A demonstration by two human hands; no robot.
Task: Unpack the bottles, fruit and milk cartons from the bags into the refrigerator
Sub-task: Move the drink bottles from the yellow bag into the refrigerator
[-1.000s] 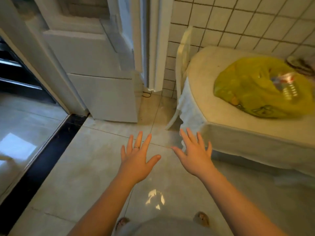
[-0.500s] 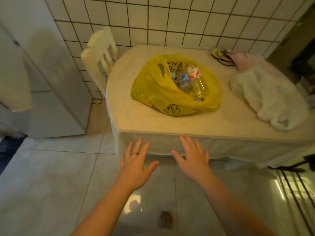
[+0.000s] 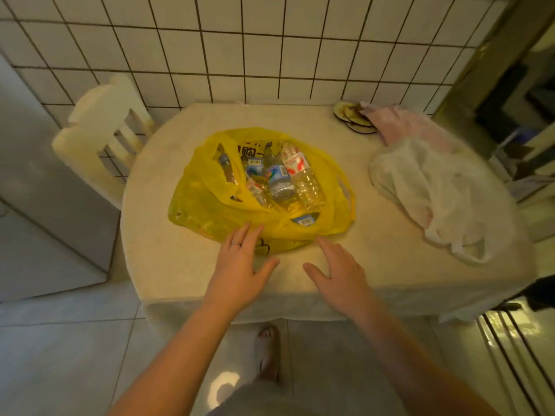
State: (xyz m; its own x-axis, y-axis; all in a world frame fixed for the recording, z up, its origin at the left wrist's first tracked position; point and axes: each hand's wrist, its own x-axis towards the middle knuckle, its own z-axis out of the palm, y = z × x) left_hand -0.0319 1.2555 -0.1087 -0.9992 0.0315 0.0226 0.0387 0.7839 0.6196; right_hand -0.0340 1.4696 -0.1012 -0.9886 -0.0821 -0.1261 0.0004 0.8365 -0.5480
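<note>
On the cloth-covered table (image 3: 186,265), the yellow bag (image 3: 210,217) lies open just beyond both hands. The left hand (image 3: 240,265), spread and empty, touches its near edge; the right hand (image 3: 339,271), also spread and empty, hovers beside. The water bottles (image 3: 300,175) lie lengthwise away from them.

Home kitchen, tiled wall (image 3: 228,52), refrigerator (image 3: 39,211) (dining table (image 3: 168,259))

White square-tile wall (image 3: 270,55) behind, dark grout. Table (image 3: 168,259) against wall, cream cloth. White slatted chair (image 3: 105,130) at table's left end. Glossy pale tile floor (image 3: 60,361), light glare.
</note>
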